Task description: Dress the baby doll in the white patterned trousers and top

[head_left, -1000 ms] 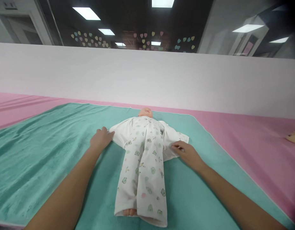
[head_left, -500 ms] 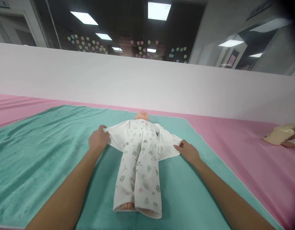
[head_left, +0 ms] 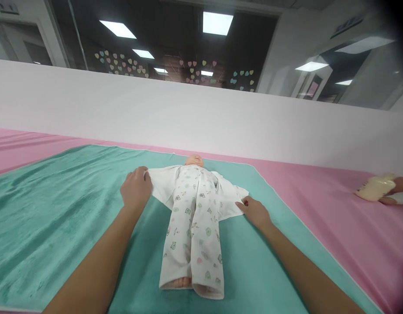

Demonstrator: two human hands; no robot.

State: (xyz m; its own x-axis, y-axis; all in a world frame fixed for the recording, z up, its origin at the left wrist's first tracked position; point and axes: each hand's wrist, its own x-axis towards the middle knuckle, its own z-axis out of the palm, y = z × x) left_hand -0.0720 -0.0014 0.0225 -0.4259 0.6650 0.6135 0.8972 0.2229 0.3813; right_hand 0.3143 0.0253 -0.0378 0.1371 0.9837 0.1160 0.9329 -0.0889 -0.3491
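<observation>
A baby doll [head_left: 195, 160] lies on its back, head at the far end, in a white baby gown [head_left: 198, 218] printed with small green and pink pictures. Its sleeves are spread out to both sides. My left hand [head_left: 136, 186] is closed on the end of the left-side sleeve. On the other side, my right hand [head_left: 255, 211] pinches the lower edge of the right-side sleeve between thumb and fingers. Some toes of the doll show at the gown's bottom opening; its arms are hidden in the cloth.
Under the doll is a green blanket [head_left: 90, 209] on a pink sheet [head_left: 306, 192]. A white wall [head_left: 155, 113] stands behind, with windows above. At the far right another person's hand [head_left: 401, 185] is by a pale yellow, glossy thing [head_left: 374, 187].
My left hand has turned and closed further over the sleeve end, pulling it slightly up and outward. The gown's lower part has shifted a little to the right. My right hand keeps its pinch.
</observation>
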